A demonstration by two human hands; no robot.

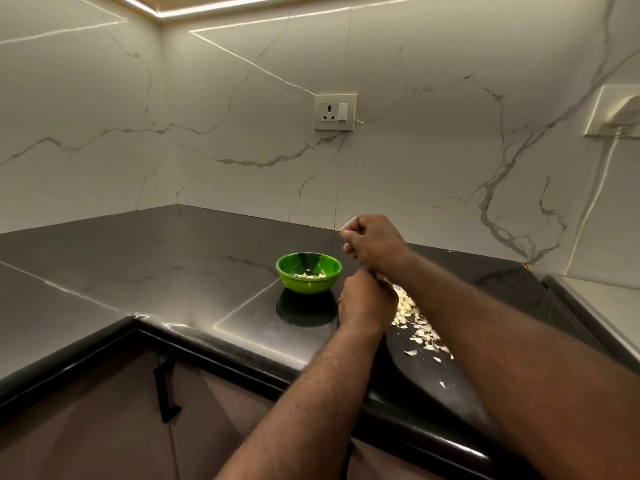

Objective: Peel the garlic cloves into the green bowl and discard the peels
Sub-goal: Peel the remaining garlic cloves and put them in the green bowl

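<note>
A black polished countertop (pixel 138 271) is wrapping around a kitchen corner, its surface catching pale streaks of light. White wall panels (pixel 242 150) veined in grey are rising behind it. A cream socket plate (pixel 335 112) is sitting on the back wall, with a rocker switch (pixel 342 112) on its right side. At the far right, a white plug (pixel 623 110) is sitting in a second plate, its cord (pixel 595 199) trailing down the wall. A light strip (pixel 214 6) is glowing overhead. Below the counter, a black handle (pixel 166 393) is showing on brown cabinet doors (pixel 104 427).
</note>
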